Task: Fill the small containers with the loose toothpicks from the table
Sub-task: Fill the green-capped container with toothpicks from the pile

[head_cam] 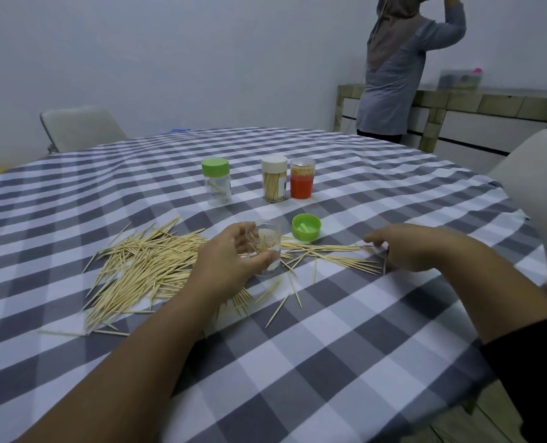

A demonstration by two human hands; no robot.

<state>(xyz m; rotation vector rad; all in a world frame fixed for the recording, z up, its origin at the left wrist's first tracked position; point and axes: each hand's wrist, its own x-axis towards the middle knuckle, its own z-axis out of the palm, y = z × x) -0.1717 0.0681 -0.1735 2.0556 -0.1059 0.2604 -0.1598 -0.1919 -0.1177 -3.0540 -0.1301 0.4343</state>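
Note:
My left hand (230,263) grips a small clear open container (267,247) standing on the checked tablecloth, with a few toothpicks inside. A large heap of loose toothpicks (144,270) lies to its left. A thinner row of toothpicks (329,251) stretches to the right. My right hand (406,247) rests on that row's right end with curled fingers pinching toothpicks. The container's green lid (306,227) lies upside down just behind.
Farther back stand a green-lidded clear jar (217,182), a white-lidded jar full of toothpicks (274,179) and an orange container (302,179). White chairs (80,127) flank the table. A person (403,65) stands at the back right by a counter.

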